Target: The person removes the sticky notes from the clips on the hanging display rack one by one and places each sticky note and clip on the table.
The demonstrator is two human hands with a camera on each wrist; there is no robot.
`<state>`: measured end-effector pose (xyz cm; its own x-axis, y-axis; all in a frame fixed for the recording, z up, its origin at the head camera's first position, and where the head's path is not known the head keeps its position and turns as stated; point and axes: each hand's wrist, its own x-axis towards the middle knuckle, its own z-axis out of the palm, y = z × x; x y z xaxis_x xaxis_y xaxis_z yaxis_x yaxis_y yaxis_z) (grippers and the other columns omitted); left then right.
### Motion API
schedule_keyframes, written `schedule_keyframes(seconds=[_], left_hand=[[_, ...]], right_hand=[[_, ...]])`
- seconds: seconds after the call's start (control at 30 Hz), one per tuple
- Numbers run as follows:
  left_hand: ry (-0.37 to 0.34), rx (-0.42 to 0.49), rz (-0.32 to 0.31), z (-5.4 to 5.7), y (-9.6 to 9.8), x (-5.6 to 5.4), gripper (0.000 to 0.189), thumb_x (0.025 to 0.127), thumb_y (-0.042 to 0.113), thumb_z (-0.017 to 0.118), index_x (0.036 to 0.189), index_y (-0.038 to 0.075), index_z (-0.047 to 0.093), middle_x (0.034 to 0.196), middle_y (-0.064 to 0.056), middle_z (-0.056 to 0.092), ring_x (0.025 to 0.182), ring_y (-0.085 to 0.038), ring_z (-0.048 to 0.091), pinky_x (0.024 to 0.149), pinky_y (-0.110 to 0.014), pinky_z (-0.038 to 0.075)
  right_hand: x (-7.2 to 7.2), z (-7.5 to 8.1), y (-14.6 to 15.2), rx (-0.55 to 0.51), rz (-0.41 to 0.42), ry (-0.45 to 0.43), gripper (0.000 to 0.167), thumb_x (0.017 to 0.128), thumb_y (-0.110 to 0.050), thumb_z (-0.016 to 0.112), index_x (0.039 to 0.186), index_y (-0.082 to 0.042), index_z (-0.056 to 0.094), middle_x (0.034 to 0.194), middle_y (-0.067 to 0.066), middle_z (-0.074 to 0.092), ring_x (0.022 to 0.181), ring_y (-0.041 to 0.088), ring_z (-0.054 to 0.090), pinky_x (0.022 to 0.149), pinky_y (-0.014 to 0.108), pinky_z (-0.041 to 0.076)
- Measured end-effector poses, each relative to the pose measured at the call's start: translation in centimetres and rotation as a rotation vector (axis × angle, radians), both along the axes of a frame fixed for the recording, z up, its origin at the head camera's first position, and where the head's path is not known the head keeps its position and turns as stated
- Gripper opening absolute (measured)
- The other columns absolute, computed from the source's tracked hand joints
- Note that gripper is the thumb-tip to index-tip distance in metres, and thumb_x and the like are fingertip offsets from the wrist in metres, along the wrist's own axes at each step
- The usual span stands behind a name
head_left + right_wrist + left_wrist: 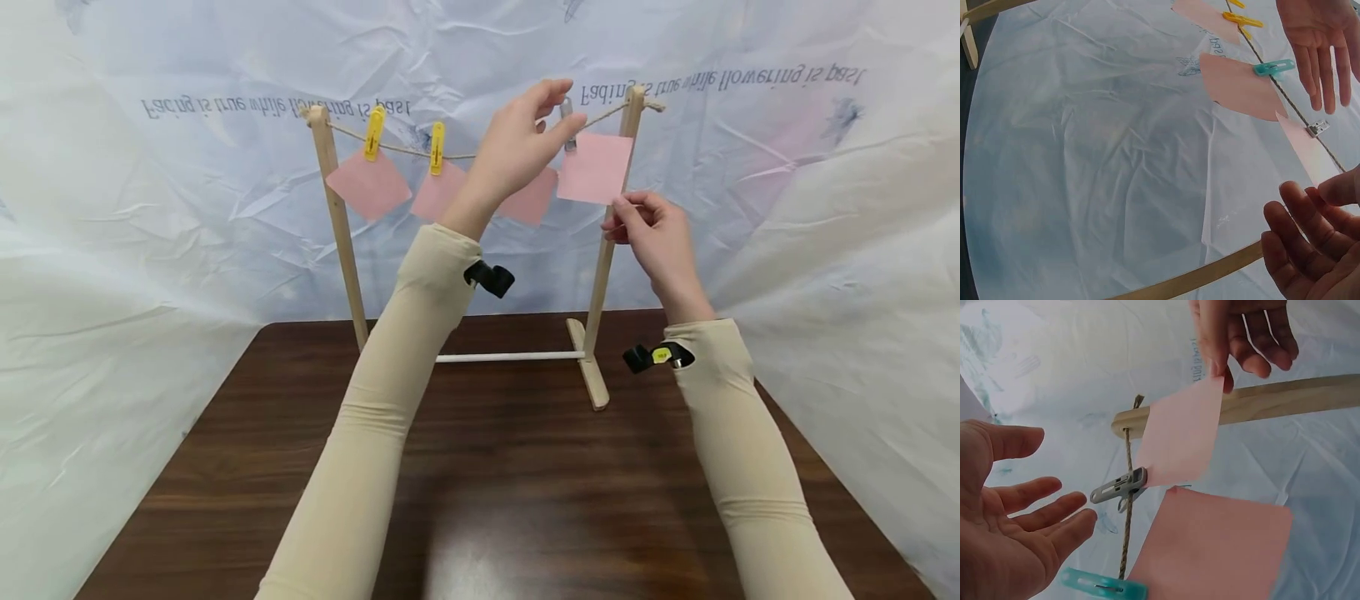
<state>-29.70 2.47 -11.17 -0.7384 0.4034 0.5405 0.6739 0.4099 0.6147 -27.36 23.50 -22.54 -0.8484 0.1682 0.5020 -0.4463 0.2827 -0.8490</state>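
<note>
A pink paper square (595, 169) hangs by one corner from a grey clothespin (1124, 485) on the twine (1127, 540), near the right post. My right hand (651, 237) pinches the paper's lower right corner between thumb and forefinger. Close beside the grey clothespin, my left hand (1029, 506) has its fingers spread, with a gap between them and the pin in the left wrist view. Just left of it, a teal clothespin (1274, 67) holds another pink paper (1241, 84). In the head view my left hand hides the teal pin.
Two yellow clothespins (374, 133) hold pink papers (369, 185) farther left. The twine runs between wooden posts (341, 225), joined low down by a white rod (510, 357). The frame stands on a dark wooden table (517, 467) before a printed white sheet (247, 208).
</note>
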Motion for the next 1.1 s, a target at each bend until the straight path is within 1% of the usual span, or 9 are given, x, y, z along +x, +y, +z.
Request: schedule_keyframes(seconds=[0.1,0.23,0.27,0.37,0.5,0.6,0.7,0.87,1.1], left_hand=[[-0.005,0.004,0.017,0.2,0.5,-0.4,0.057,0.103,0.036,0.058,0.154,0.018,0.042,0.154,0.007,0.044,0.138,0.002,0.037,0.107,-0.008,0.031],[-0.053,0.043,0.048,0.3,1.0,-1.0,0.056,0.103,0.036,0.057,0.154,0.02,0.041,0.156,0.01,0.04,0.141,-0.001,0.034,0.107,-0.009,0.031],[-0.066,0.053,0.06,0.3,1.1,-1.2,0.056,0.103,0.036,0.057,0.154,0.02,0.041,0.156,0.011,0.04,0.141,-0.002,0.035,0.107,-0.011,0.032],[-0.103,0.055,0.108,0.4,1.3,-1.7,0.055,0.104,0.038,0.055,0.155,0.023,0.04,0.156,0.012,0.039,0.13,-0.007,0.051,0.103,-0.015,0.038],[-0.125,0.01,0.151,0.5,1.7,-2.2,0.057,0.105,0.04,0.052,0.157,0.023,0.037,0.157,0.012,0.037,0.129,-0.007,0.052,0.104,-0.016,0.038],[-0.147,-0.006,0.143,0.5,1.9,-2.5,0.058,0.105,0.04,0.052,0.157,0.021,0.036,0.158,0.011,0.037,0.139,-0.004,0.04,0.108,-0.013,0.034],[-0.164,0.012,0.129,0.3,2.1,-2.7,0.057,0.105,0.039,0.053,0.156,0.019,0.038,0.155,0.007,0.043,0.136,-0.004,0.044,0.106,-0.013,0.036],[-0.143,0.056,0.119,0.0,2.4,-3.0,0.051,0.105,0.033,0.055,0.151,0.015,0.046,0.143,0.002,0.057,0.127,-0.003,0.052,0.101,-0.014,0.041],[-0.098,0.09,0.095,-0.5,2.2,-3.3,0.046,0.104,0.03,0.058,0.145,0.01,0.054,0.137,-0.003,0.061,0.122,-0.009,0.057,0.098,-0.014,0.043]], right_hand=[[-0.1,0.1,0.1,0.015,0.003,-0.013,0.033,0.101,-0.032,0.063,0.116,-0.003,0.067,0.081,-0.004,0.07,0.076,0.011,0.068,0.074,0.021,0.057],[-0.5,0.0,0.3,0.025,0.016,-0.018,0.032,0.101,-0.029,0.062,0.116,-0.001,0.067,0.079,-0.004,0.07,0.075,0.011,0.069,0.073,0.02,0.057],[-0.6,0.0,0.3,0.027,0.018,-0.018,0.031,0.102,-0.029,0.062,0.115,-0.001,0.067,0.078,-0.004,0.07,0.075,0.01,0.069,0.073,0.02,0.057],[-0.9,0.0,0.5,0.033,0.016,-0.02,0.031,0.102,-0.028,0.061,0.115,-0.001,0.067,0.076,-0.005,0.07,0.073,0.011,0.068,0.072,0.02,0.056],[-1.1,0.1,0.8,0.032,0.009,-0.032,0.031,0.102,-0.029,0.062,0.114,-0.002,0.067,0.075,-0.006,0.07,0.072,0.012,0.068,0.071,0.02,0.056],[-1.2,0.1,0.9,0.028,0.008,-0.04,0.03,0.102,-0.029,0.062,0.114,-0.003,0.067,0.076,-0.005,0.07,0.072,0.011,0.069,0.072,0.019,0.055],[-1.3,0.1,0.9,0.02,0.007,-0.036,0.029,0.102,-0.029,0.062,0.114,-0.003,0.067,0.078,-0.005,0.07,0.073,0.01,0.068,0.072,0.019,0.056],[-1.2,0.1,1.0,0.019,0.003,-0.023,0.029,0.102,-0.027,0.062,0.114,-0.001,0.068,0.078,-0.005,0.07,0.073,0.01,0.068,0.072,0.019,0.056],[-1.2,-0.1,1.0,0.024,0.025,-0.005,0.029,0.102,-0.026,0.062,0.113,0.0,0.068,0.076,-0.004,0.071,0.071,0.011,0.068,0.07,0.02,0.056]])
